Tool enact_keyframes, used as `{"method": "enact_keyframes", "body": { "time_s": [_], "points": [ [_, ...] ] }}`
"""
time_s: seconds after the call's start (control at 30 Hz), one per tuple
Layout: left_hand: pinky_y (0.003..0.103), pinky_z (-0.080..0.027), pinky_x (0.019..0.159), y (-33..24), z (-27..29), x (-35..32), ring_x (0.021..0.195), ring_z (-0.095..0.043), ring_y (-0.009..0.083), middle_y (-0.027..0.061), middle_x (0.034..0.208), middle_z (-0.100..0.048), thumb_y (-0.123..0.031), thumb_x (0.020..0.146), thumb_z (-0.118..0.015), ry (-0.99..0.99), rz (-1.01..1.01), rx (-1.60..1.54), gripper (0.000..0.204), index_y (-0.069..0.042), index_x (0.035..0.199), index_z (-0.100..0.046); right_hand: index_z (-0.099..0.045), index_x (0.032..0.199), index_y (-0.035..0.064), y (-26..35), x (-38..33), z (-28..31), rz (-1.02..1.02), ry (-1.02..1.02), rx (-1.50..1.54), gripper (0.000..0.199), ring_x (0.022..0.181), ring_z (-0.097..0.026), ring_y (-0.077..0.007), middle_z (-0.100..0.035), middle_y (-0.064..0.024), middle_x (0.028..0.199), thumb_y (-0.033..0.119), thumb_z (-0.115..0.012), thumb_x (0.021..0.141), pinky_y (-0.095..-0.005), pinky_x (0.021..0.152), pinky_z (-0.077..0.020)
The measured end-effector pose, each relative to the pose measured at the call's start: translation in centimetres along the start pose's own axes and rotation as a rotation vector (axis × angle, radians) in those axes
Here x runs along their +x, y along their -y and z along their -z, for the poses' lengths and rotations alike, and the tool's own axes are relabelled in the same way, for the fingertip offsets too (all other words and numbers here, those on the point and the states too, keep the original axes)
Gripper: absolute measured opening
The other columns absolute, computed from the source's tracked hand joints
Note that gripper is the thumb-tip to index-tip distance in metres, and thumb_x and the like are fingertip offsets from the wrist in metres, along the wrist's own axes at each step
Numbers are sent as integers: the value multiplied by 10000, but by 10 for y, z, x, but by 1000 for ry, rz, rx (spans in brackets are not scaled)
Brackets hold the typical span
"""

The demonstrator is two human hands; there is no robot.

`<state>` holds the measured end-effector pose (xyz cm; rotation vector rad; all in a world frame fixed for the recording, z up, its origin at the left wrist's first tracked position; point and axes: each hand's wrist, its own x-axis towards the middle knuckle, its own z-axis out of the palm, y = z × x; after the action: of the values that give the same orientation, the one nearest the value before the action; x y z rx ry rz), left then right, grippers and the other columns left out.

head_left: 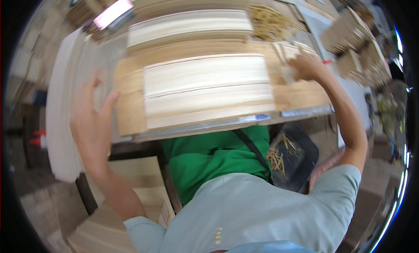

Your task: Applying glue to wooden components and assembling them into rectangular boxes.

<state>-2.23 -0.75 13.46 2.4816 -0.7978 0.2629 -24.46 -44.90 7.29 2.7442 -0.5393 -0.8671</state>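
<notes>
A block of pale wooden slats [205, 89] lies side by side on a brown board [129, 105] on the workbench. My left hand [91, 117] hovers open at the board's left edge, fingers spread, holding nothing. My right hand [307, 66] reaches to the far right of the slats and rests on a few thin wooden sticks [286, 52]; the blur hides whether it grips them. A heap of thin sticks [268, 21] lies just beyond.
More slat stacks [190, 26] lie further back. White boards [61, 122] lean at the left. A dark bin with sticks [290, 154] sits under the bench's right side. Wooden parts [358, 43] pile at the right. A red-capped bottle [40, 138] stands at left.
</notes>
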Motion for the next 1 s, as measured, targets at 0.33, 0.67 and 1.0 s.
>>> {"method": "enact_keyframes", "body": {
  "time_s": [0.33, 0.67, 1.0],
  "points": [
    [360, -331, 1044, 106, 92, 23, 1254, -459, 307, 254, 1331, -475, -340, 763, -705, 179, 280, 330, 771, 22, 1370, -396, -661, 843, 27, -6, -17, -15, -89, -41, -97, 268, 913, -626, -330, -656, -172, 889, 97, -754, 601, -419, 799, -479],
    [365, -359, 1013, 135, 106, 34, 1205, -483, 290, 224, 1284, -502, -381, 695, -751, 190, 384, -6, 819, -5, 1353, -442, -559, 1143, -1, 50, -37, 20, 247, -482, 378, 414, 1049, -529, -344, -586, -173, 1099, 108, -679, 761, -415, 883, -438],
    [337, -308, 1038, 122, 100, 30, 1220, -461, 277, 205, 1314, -486, -331, 720, -738, 195, 480, -108, 804, 17, 1367, -411, -556, 1164, 8, 76, -37, 22, 376, -533, 471, 406, 1073, -528, -346, -584, -174, 1126, 125, -674, 793, -411, 913, -435]
  ]
}}
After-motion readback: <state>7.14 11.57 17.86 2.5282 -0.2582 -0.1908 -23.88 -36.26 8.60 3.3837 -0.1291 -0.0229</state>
